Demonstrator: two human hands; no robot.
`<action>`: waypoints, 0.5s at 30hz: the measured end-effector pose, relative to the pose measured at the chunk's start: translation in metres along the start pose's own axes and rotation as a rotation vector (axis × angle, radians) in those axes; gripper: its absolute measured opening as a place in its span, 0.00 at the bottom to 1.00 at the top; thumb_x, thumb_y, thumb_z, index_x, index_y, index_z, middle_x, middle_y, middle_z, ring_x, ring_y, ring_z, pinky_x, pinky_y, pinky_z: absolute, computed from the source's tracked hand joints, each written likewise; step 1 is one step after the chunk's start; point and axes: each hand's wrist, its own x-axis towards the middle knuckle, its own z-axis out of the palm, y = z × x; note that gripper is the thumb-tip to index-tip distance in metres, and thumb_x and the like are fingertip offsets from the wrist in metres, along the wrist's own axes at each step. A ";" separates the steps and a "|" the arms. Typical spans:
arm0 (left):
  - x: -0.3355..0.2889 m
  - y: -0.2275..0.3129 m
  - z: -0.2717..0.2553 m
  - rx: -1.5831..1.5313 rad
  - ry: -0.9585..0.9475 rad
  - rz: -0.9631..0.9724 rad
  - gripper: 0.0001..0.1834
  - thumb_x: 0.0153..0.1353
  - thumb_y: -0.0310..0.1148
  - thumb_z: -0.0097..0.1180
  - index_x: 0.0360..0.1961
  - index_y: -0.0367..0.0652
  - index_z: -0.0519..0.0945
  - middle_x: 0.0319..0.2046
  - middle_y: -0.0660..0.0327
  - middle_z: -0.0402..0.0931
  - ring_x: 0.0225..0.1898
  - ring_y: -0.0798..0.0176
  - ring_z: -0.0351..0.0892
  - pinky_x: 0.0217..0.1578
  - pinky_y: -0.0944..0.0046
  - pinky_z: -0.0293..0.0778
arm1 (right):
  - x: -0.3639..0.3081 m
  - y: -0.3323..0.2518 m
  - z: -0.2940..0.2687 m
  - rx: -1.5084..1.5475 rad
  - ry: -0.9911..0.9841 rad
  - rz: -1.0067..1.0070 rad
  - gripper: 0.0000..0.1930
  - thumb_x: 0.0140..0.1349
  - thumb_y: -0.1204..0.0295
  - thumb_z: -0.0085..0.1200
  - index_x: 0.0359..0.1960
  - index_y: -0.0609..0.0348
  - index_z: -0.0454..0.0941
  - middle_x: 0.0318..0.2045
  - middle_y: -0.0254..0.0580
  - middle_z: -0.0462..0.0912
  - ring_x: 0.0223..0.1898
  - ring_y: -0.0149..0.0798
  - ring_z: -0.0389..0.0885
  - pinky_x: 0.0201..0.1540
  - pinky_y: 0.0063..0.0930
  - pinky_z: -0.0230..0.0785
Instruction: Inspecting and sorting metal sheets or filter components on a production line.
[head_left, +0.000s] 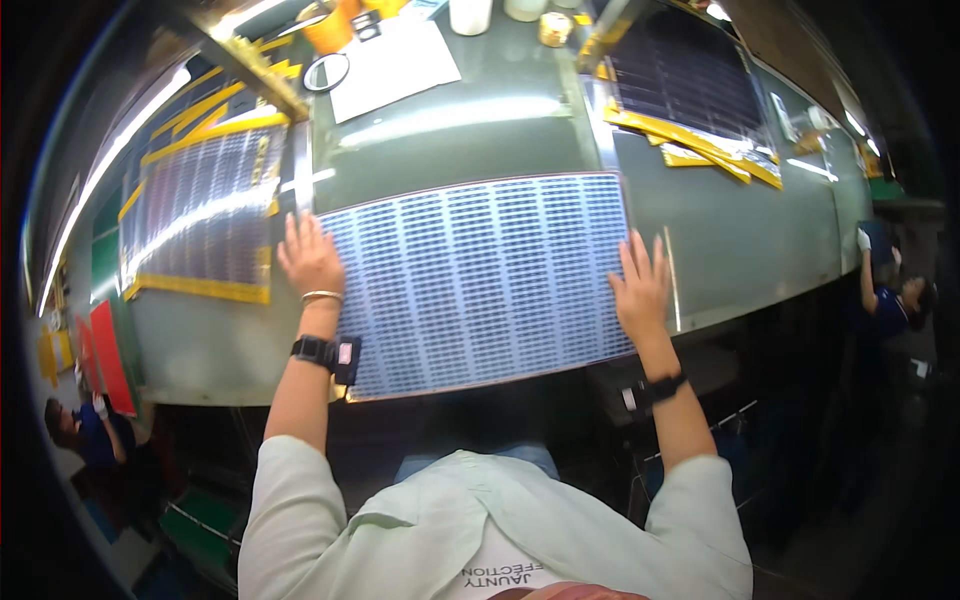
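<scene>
A rectangular sheet point(480, 285) with a dense blue-and-white striped grid lies in front of me, its near edge close to the table's front. My left hand point(311, 257) rests at its upper left edge, fingers stretched out and pointing away from me. At the opposite side my right hand point(640, 283) touches the right edge with its fingers spread. Neither hand is wrapped around anything. Each wrist wears a dark strap with a small device.
The green table point(740, 245) carries yellow-edged film sheets point(205, 210) on the left and a dark stack of sheets point(690, 75) at back right. White paper point(395, 70), a round lens point(326, 72) and an orange tape roll point(328, 32) lie behind. Other people sit at both sides.
</scene>
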 end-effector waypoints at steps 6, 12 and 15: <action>0.002 0.006 -0.018 -0.012 0.010 0.016 0.23 0.61 0.41 0.43 0.57 0.46 0.67 0.61 0.68 0.59 0.66 0.57 0.48 0.58 0.47 0.51 | 0.089 0.019 0.031 -0.070 0.153 -0.052 0.24 0.60 0.60 0.45 0.56 0.57 0.65 0.59 0.38 0.62 0.63 0.51 0.52 0.62 0.52 0.46; -0.004 -0.003 -0.015 -0.049 -0.048 0.005 0.26 0.63 0.45 0.39 0.61 0.48 0.62 0.64 0.65 0.52 0.67 0.53 0.41 0.59 0.41 0.46 | 0.099 0.016 0.048 -0.064 0.147 -0.010 0.24 0.61 0.59 0.43 0.57 0.56 0.64 0.59 0.38 0.62 0.63 0.49 0.53 0.62 0.52 0.46; -0.009 -0.005 -0.008 -0.084 -0.070 -0.001 0.29 0.62 0.48 0.40 0.62 0.50 0.59 0.65 0.64 0.49 0.67 0.50 0.39 0.60 0.38 0.42 | 0.100 0.016 0.055 0.008 0.121 0.034 0.25 0.62 0.58 0.40 0.59 0.56 0.61 0.61 0.38 0.60 0.64 0.49 0.51 0.63 0.51 0.42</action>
